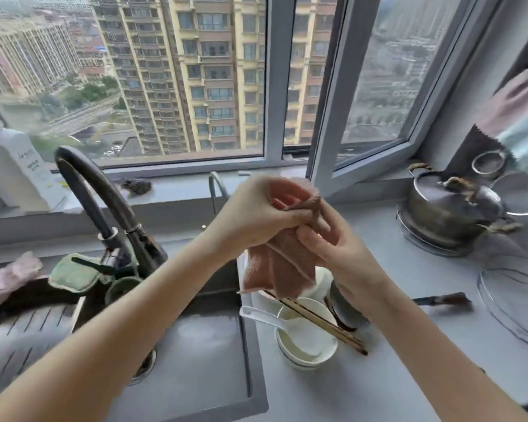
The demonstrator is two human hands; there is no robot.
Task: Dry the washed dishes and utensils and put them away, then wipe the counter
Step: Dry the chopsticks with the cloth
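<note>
Counter: grey, it runs to the right of the sink and carries the washed dishes near its left edge.
Sink: dark basin at the left, no dishes visible inside.
Pot: metal, lid on, it stands far right by the window, well apart from the hands.
Pink cloth: soft and limp, it hangs between both hands and is wrapped around the chopsticks.
Left hand: the fingers are curled and pinch the upper part of the cloth.
Right hand: the fingers are bent around the cloth with the chopsticks inside it.
Bowl: white ceramic with a blue foot, on the counter just below the hands. I judge it heavy enough and fragile, best held at the rim with the cloth.
Chopsticks: thin brown sticks in the air above the bowl, their lower half coming out under the cloth. They look light, stiff and probably slippery when wet, so a firm hold at the middle through the cloth seems wise.
Spoon: white, it leans on the bowl.
</note>
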